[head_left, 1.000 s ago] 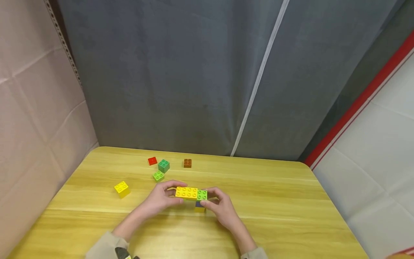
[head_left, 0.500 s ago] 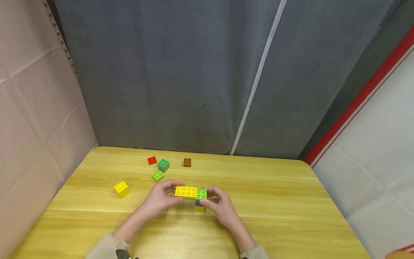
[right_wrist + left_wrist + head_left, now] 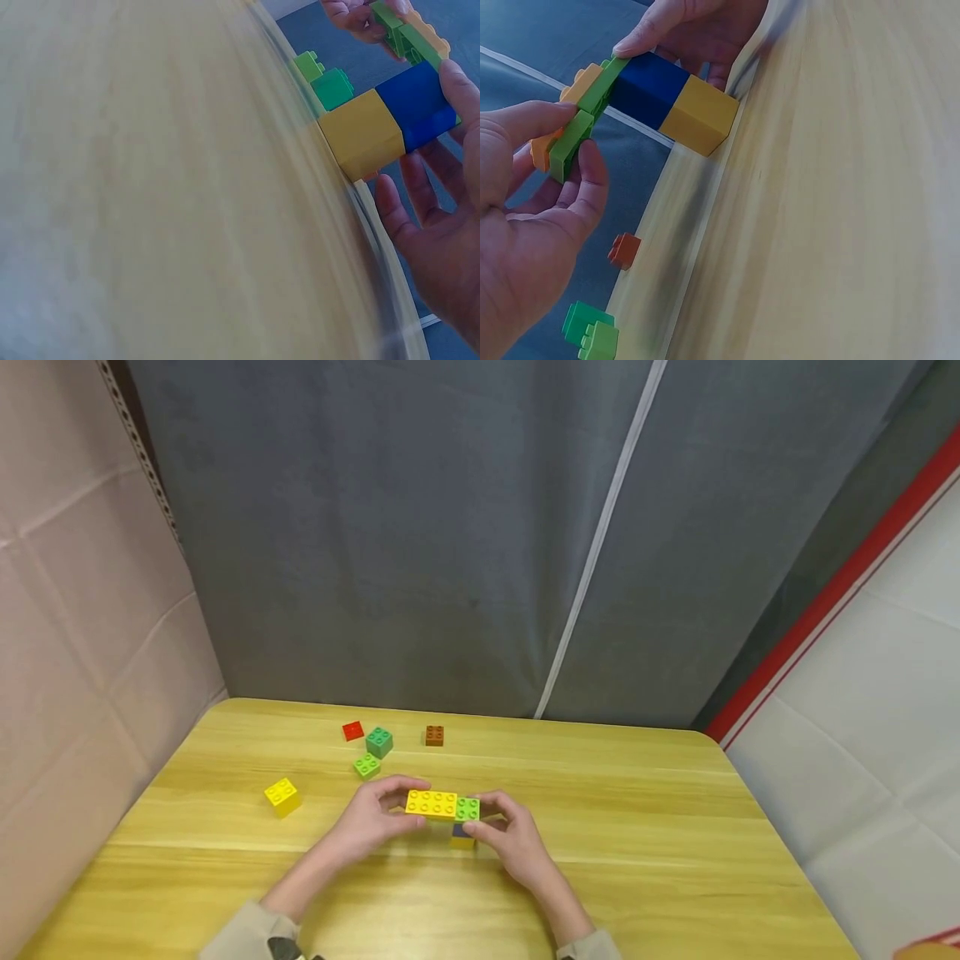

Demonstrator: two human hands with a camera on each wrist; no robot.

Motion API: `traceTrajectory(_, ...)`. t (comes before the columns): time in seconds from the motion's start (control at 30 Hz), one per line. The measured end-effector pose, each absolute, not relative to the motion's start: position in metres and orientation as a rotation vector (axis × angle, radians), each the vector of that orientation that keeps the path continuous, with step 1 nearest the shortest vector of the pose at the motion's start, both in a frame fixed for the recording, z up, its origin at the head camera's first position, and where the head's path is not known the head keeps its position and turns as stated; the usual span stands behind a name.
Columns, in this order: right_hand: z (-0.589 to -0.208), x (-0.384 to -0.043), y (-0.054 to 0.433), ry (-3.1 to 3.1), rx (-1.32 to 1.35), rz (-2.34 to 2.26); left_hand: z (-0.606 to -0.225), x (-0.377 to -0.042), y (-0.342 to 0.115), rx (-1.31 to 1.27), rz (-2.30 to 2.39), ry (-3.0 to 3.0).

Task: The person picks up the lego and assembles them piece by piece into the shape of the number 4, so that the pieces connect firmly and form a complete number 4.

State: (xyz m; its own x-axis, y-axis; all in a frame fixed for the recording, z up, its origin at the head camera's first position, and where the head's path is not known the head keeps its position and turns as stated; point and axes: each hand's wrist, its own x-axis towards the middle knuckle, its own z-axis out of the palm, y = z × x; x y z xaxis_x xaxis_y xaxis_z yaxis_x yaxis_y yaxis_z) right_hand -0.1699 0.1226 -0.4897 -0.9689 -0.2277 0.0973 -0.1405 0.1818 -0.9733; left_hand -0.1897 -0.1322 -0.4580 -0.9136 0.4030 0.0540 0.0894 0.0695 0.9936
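Both hands hold a toy building-block structure over the front middle of the table. At its base a yellow block (image 3: 701, 114) carries a blue block (image 3: 649, 88). Light green bricks (image 3: 467, 809) lie above the blue one, and a long yellow brick (image 3: 431, 804) with studs reaches out to the left on top. My left hand (image 3: 375, 814) pinches the overhanging left end between thumb and fingers, with green underneath. My right hand (image 3: 513, 837) grips the right end, its thumb at the seam of green and blue in the left wrist view.
Farther back on the wooden table (image 3: 637, 818) lie a red piece (image 3: 353, 731), a green block (image 3: 379, 742), a light green block (image 3: 367, 767) and a brown block (image 3: 435, 736). A yellow block (image 3: 282, 797) sits to the left. A grey curtain (image 3: 375, 543) hangs behind.
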Motion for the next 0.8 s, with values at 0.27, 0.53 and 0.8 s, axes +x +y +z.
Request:
traceTrajectory(0.27, -0.4899, -0.1700, 0.1216, 2.367, -0.364, -1.922, -0.4564, -0.1896, -0.1343, 0.474, 1.923, 2.137)
traceTrajectory(0.53, -0.4914, -0.1712, 0.1221, 2.380, -0.377, -1.896, -0.4552, -0.1897, -0.1337, 0.449, 1.914, 2.158)
traceTrajectory(0.8, -0.4919, -0.1711, 0.1231, 2.385, -0.389, -1.892, -0.4555, -0.1908, -0.1338, 0.422, 1.895, 2.193)
